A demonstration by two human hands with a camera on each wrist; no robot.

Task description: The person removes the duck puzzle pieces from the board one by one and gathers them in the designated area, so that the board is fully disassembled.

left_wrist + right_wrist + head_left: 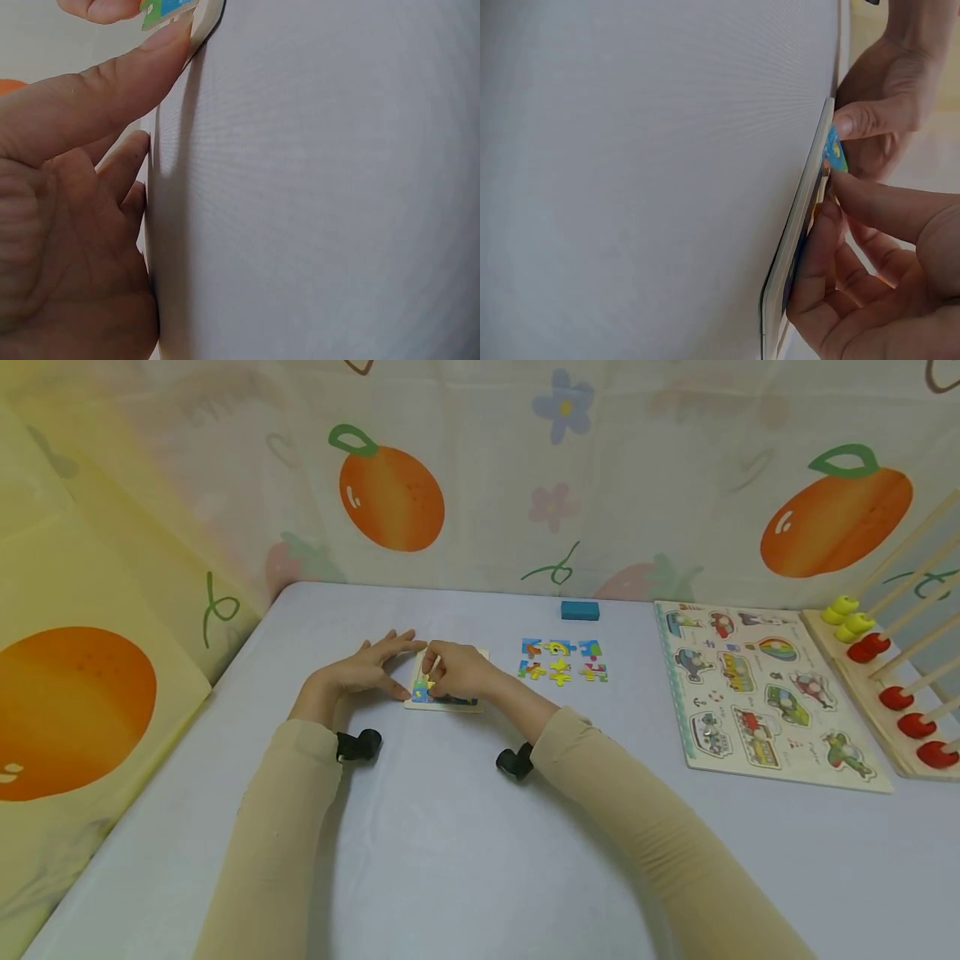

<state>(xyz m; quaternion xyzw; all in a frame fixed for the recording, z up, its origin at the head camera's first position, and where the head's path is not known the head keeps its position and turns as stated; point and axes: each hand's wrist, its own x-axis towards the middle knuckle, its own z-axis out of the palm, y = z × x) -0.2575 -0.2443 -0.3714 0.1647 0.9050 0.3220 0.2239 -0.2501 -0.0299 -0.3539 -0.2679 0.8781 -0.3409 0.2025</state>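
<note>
A small jigsaw board (450,707) with a pale wooden rim lies on the white table. My left hand (363,667) is at its left side, fingers spread and thumb touching the lower left corner. Over the board, my right hand (459,670) pinches a puzzle piece between thumb and index finger, largely hidden by the fingers. In the right wrist view a blue and green puzzle piece (835,150) stands tilted at the board's edge, between the left thumb and the right fingertips. The left wrist view shows its green and blue face (166,9) beside the left thumb.
Several loose jigsaw pieces (558,671) lie in two rows right of the board. Behind them is a blue block (580,611). Farther right are a vehicle peg puzzle (701,710) and a wooden bead rack (847,672). A fruit-patterned cloth (480,468) hangs behind the table.
</note>
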